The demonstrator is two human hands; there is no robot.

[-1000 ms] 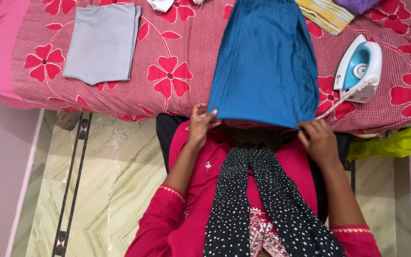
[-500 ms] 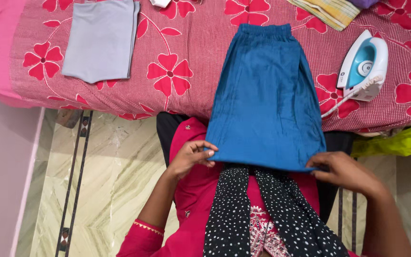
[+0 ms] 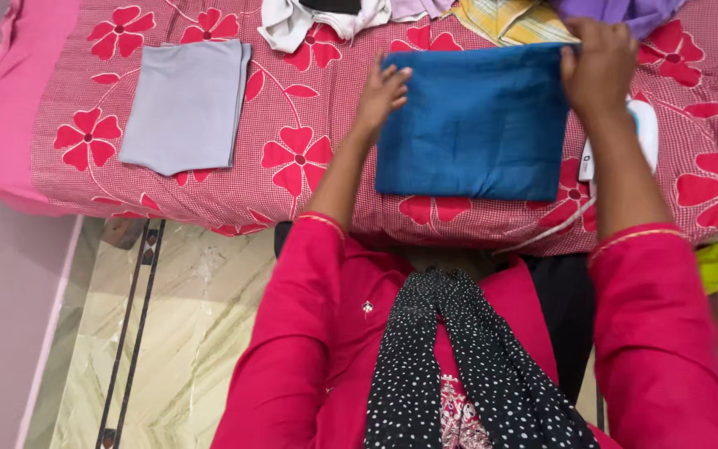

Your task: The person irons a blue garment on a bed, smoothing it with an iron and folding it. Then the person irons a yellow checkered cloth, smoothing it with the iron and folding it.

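Here, one folded blue garment point(image 3: 474, 125) on the flowered bed point(image 3: 309, 179), left hand point(image 3: 382, 90) spread flat on its corner, right hand point(image 3: 598, 66) pinching its top edge; one folded grey cloth point(image 3: 184, 104) apart.

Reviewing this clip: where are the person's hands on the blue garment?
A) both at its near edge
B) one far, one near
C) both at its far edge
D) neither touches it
C: the left hand and right hand both rest at the far edge of the folded blue garment.
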